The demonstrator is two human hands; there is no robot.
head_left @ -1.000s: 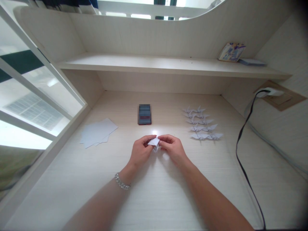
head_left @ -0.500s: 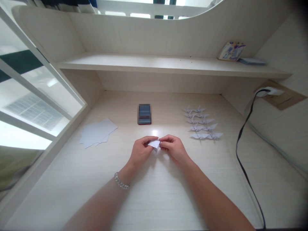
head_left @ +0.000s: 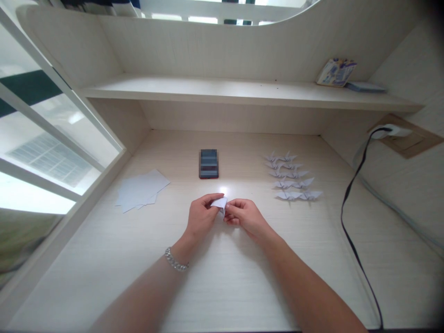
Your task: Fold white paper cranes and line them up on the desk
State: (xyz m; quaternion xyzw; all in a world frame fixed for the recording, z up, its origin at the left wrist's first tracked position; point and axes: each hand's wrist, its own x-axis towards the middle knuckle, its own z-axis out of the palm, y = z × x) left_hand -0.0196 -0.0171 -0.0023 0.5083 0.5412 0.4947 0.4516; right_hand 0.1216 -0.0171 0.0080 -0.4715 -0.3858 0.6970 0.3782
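Note:
A small folded piece of white paper sits between both my hands, just above the desk. My left hand, with a silver bracelet on its wrist, pinches the paper's left side. My right hand pinches its right side, fingers curled. Both hands are closed on the paper near the desk's middle. Most of the paper is hidden by my fingers.
A stack of white paper sheets lies to the left. A dark phone lies beyond my hands. Several folded paper cranes lie in a row at the right. A black cable runs from a wall socket. A shelf holds a small box.
My hands have shifted slightly while working the paper. The piece now looks narrower and more upright between my fingertips. Nothing else has moved.

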